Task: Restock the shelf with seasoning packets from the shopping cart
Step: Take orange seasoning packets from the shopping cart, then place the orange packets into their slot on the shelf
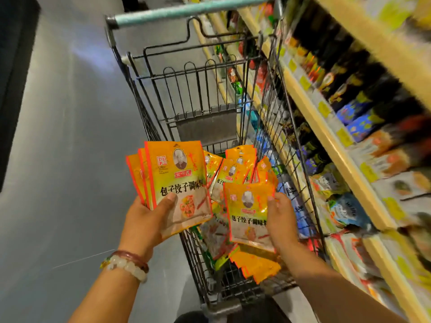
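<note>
A wire shopping cart point(149, 122) stands in front of me, with several orange seasoning packets point(235, 169) piled in its near end. My left hand point(149, 220) holds a fanned stack of the orange packets point(177, 173) over the cart's left rim, thumb pressed on the front one. My right hand point(281, 217) grips one more orange packet point(247, 213) by its right edge, just above the pile. The shelf point(326, 136) runs along the cart's right side.
The shelf's wooden ledges hold dark bottles point(345, 66) up high and blue, green and orange bags point(349, 206) lower down, blurred. Grey floor point(70, 136) lies to the cart's left. The cart's teal handle point(186, 10) is at the far end.
</note>
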